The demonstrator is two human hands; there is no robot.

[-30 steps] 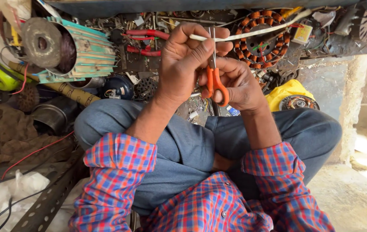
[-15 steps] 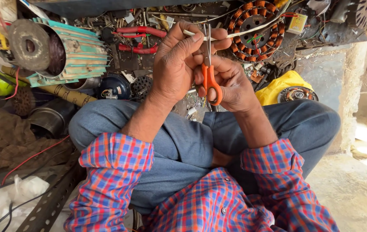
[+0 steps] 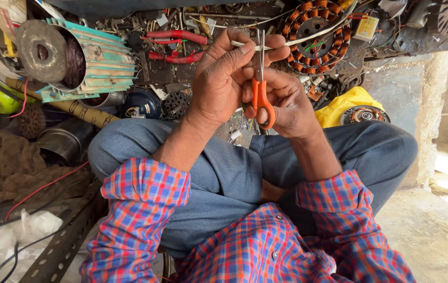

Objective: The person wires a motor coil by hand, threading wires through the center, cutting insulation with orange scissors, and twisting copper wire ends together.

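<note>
While the person sits cross-legged on the floor, checked shirt sleeves rolled, jeans-clad knees [image 3: 218,173] fill the near view. Just above the lap, right hand [image 3: 287,102] has its grip clamped on orange-handled scissors [image 3: 260,97], thumb through one loop, fingers around the other. Blades point up and stand nearly together at a thin white sleeve tube [image 3: 308,37]. Left hand [image 3: 224,78] has its grip pinched shut on the near end of that tube, thumb and forefinger right beside the blades, touching or almost so; cannot tell exactly. Tube runs from the pinch up and right, across a copper-wound stator ring [image 3: 315,36] lying further back.

Judgement for doing this cut well: keep the tube taut and square to the blades, pinch close to the cut line but keep fingertips out of the blade path, close the scissors in one firm squeeze so the end comes off clean, not crushed.

Further off on the floor: yellow cloth [image 3: 347,102] with a small rotor [image 3: 364,114] just beside the right knee, red-handled pliers [image 3: 176,44] among loose screws, teal finned motor housing [image 3: 77,57] tilted at left, dark round cap [image 3: 141,104] below it, brown rag [image 3: 19,167] and slotted metal angle bar [image 3: 61,246] at near left.
</note>
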